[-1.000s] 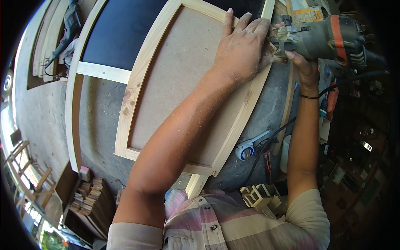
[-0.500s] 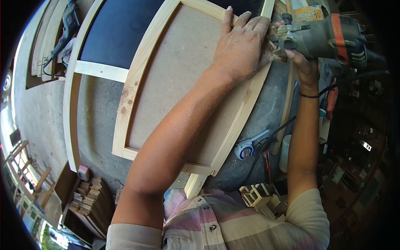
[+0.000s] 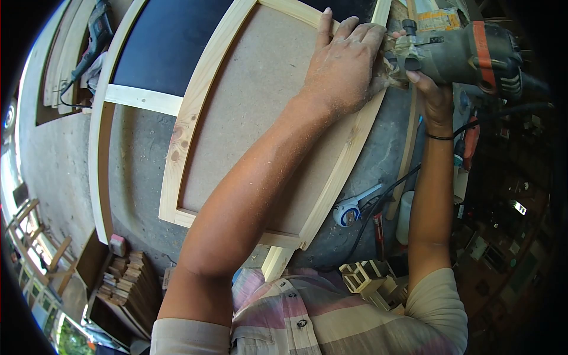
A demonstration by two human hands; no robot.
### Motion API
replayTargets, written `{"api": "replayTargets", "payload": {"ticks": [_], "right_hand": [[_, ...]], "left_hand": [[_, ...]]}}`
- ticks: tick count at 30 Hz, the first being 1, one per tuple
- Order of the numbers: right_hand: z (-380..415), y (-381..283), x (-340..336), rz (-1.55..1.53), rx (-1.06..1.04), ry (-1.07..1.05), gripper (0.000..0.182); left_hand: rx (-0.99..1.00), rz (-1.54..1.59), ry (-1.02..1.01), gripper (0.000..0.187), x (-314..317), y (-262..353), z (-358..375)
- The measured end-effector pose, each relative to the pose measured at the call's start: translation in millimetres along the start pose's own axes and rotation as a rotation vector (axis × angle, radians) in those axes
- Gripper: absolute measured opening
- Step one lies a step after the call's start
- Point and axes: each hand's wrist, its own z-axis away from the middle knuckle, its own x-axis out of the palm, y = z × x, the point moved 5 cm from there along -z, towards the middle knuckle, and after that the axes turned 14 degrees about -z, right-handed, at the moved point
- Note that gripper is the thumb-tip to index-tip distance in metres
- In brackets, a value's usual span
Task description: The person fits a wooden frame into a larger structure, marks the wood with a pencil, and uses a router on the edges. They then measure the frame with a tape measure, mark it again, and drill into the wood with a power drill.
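My left hand (image 3: 343,62) lies palm down across the edge of a wooden-framed panel (image 3: 236,94), fingers stretched and partly spread. Its thumb side is right beside the base of a router, or touching it. The router (image 3: 455,53), dark with an orange band, lies sideways at the panel's right edge. Wrapped around its body from below is my right hand (image 3: 436,100), with the thumb and some fingertips showing. Wood dust covers my left hand. The router's bit and the contact with the wood are hidden.
A second frame with a black panel (image 3: 165,47) lies left of the panel. On the grey surface rest a tape measure (image 3: 348,213) and a black cord (image 3: 399,180). A corded power tool (image 3: 94,41) sits at upper left; stacked wood pieces (image 3: 130,281) stand at lower left.
The router has shifted very slightly, a few pixels to the right and down, with my right hand on it. My left hand stays almost in place on the panel.
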Motion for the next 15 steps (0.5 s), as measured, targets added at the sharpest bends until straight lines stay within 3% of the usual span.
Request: {"api": "replayTargets", "payload": {"ticks": [14,15], "right_hand": [[0.8,0.2,-1.2,0.009,-0.017,-0.022,0.024],[1.3,1.0,-1.6,-0.017,0.0,-0.013,0.024]], "left_hand": [[-0.012,0.007,0.016,0.063,-6.1,-0.3,-2.6],[0.008,0.049,-0.075,0.066,-10.9,-0.3,-6.8]]}}
